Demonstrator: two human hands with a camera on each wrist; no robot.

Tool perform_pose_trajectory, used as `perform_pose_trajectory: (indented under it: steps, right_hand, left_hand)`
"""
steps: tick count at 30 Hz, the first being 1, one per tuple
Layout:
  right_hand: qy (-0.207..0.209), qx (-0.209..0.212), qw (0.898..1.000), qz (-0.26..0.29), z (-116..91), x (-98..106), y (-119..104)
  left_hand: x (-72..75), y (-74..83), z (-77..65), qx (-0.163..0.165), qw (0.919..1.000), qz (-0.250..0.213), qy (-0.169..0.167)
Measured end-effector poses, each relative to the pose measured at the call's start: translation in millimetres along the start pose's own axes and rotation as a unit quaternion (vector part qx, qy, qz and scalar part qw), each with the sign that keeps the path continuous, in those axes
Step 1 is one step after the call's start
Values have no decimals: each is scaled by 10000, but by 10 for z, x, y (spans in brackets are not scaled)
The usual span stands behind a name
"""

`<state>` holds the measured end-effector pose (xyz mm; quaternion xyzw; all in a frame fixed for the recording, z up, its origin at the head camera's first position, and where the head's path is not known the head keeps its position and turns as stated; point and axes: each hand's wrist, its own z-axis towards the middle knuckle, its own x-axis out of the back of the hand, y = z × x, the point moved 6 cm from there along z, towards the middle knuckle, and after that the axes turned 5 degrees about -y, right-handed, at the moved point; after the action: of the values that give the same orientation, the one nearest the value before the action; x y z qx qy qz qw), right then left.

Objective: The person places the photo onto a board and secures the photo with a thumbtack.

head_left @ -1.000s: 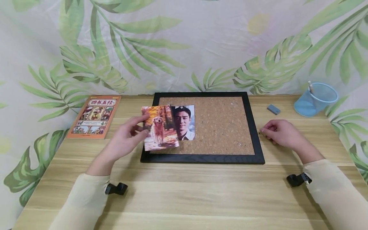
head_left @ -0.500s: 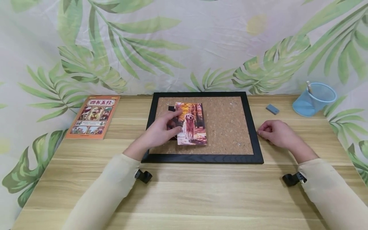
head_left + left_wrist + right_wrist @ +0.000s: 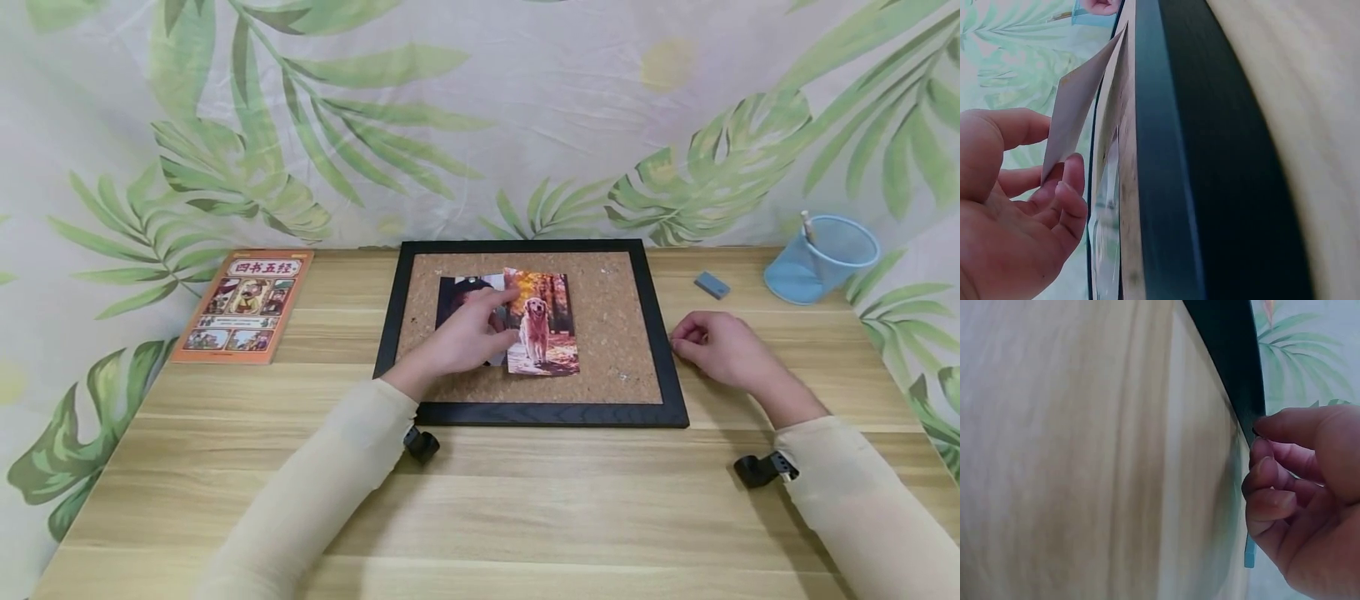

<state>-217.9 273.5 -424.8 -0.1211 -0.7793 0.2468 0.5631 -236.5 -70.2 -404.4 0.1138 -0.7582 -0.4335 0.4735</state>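
My left hand [image 3: 471, 333] pinches a photo of a golden dog [image 3: 542, 325] by its left edge, between thumb and fingers. The dog photo slants over the corkboard [image 3: 607, 333], its pale back [image 3: 1075, 106] showing in the left wrist view. Beneath my left hand, a portrait photo [image 3: 452, 298] lies on the cork, partly hidden, with a small pin head at its top. At the board's right frame edge, my right hand [image 3: 716, 346] pinches a tiny dark pin-like object [image 3: 1256, 432], mostly hidden by the fingertips.
The board's black frame [image 3: 540, 414] rests on the wooden table [image 3: 540, 508]. An orange book [image 3: 243, 308] lies at the left. A blue eraser [image 3: 712, 285] and a blue mesh pen cup [image 3: 817, 262] holding a pencil stand at the back right.
My left hand has carried the dog photo rightward, from the board's left side, across the portrait photo, to the middle of the cork. My right hand has stayed almost in place.
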Motion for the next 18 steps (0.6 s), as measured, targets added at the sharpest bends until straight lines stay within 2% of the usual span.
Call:
perform_pose_trajectory:
  steps: [5, 8, 13, 18]
  right_hand:
    - [144, 49, 9998, 89, -22, 38, -55]
    - [263, 87, 9995, 131, -46, 76, -84]
    - [401, 91, 9990, 159, -66, 123, -136]
    - [450, 137, 9987, 177, -58, 137, -211]
  left_hand:
    - [-73, 43, 130, -54, 9989, 467, -93]
    - [-110, 83, 192, 48, 9956, 922, -165]
    - [-169, 118, 284, 408, 9824, 1804, -244]
    - [-232, 120, 353, 605, 9683, 2415, -220]
